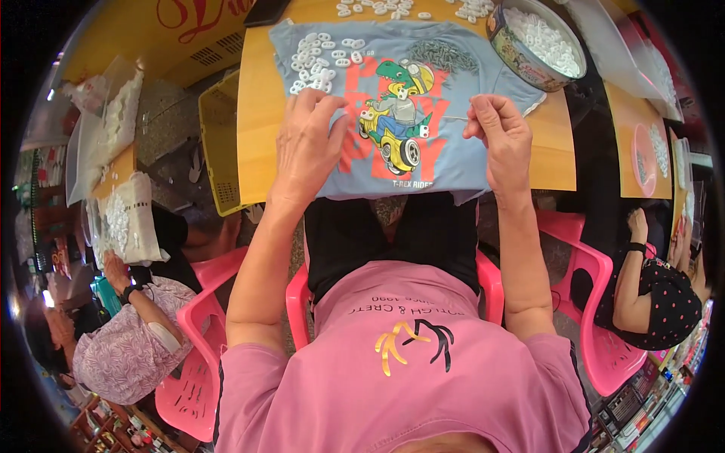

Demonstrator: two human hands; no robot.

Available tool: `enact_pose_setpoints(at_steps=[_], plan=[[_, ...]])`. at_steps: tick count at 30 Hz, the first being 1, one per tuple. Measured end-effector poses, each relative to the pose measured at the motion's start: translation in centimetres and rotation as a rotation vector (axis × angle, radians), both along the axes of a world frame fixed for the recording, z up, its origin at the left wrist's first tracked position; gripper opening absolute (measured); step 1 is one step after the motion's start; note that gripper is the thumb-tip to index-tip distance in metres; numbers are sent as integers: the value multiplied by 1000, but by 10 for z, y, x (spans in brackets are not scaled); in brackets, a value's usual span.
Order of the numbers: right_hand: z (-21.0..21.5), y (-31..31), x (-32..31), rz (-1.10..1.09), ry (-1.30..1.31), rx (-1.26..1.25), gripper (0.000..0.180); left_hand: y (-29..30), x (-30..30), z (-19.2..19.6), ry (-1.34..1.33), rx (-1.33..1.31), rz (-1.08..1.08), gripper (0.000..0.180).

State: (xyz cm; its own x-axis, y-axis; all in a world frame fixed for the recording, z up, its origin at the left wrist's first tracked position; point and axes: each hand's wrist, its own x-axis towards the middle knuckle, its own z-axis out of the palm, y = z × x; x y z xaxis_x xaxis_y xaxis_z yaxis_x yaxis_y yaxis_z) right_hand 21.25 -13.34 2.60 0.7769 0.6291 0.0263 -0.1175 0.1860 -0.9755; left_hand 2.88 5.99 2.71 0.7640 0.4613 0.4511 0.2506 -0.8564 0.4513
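Note:
A grey-blue T-shirt cloth (461, 162) with a dinosaur-on-scooter print is spread on the table before me. Small white oval plastic pieces (321, 57), each with two holes, lie heaped on its upper left. My left hand (311, 143) reaches to the near edge of this heap, its fingers bent and the thumb apart; whether it touches a piece is hard to tell. To the right, my right hand (498, 136) is closed in a pinch on a thin pale pin (455, 118) that points left. A pile of small grey pins (443, 57) lies on the cloth's upper right.
A round tin (495, 34) full of white pieces stands at the table's far right. More white pieces (389, 7) lie along the far edge, near a dark phone-like object (266, 10). A yellow crate (217, 143) is left of the table. Other people sit working on both sides.

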Motion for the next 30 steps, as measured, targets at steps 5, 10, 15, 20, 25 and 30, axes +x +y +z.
enact_pose_setpoints(at_steps=[5, 10, 15, 20, 25, 30], plan=[[-11, -1, -4, 12, -65, -78, 17, -2, 33, 8, 11, -60, -136, 10], [-21, -5, -6, 26, -57, -103, 17, 4, 45, 11, 47, -145, -142, 9], [-23, -6, -10, 43, -115, -177, 16, -7, 66, 1, 104, -174, -213, 10], [-24, -11, -8, 65, -134, -172, 16, -17, 77, -5, 145, 129, -109, 13], [-24, -9, -8, 59, -146, -155, 16, -18, 82, -10, 101, 87, -162, 14], [-24, -9, -9, 61, -172, -141, 16, -14, 84, -15, 57, 89, -213, 15]])
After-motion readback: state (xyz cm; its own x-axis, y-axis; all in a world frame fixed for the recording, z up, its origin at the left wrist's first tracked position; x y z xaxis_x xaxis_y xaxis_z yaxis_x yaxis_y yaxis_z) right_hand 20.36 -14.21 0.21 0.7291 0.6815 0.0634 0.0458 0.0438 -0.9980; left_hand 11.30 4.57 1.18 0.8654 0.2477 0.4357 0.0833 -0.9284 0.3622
